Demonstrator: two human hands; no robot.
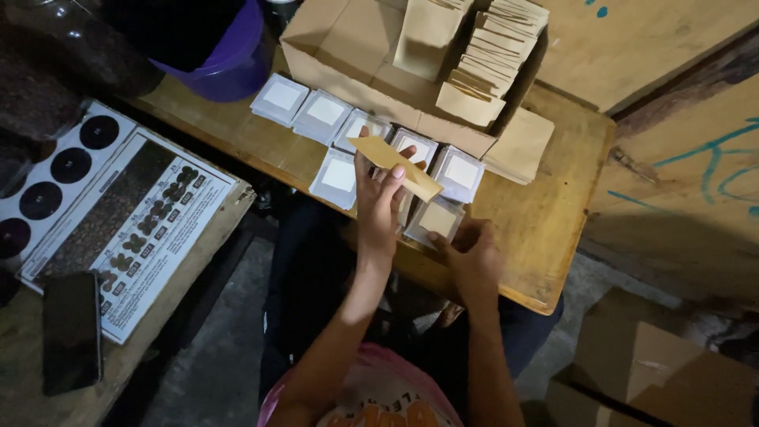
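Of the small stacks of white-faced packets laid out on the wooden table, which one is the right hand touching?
The stack nearest the table's front edge, showing a brown face; the right hand rests against it. The other stacks lie further back, untouched.

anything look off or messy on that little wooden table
Mostly tidy. The clear packets lie in a loose, slightly crooked row, and a flat stack of brown envelopes juts out from beside the cardboard box. Nothing looks spilled or torn.
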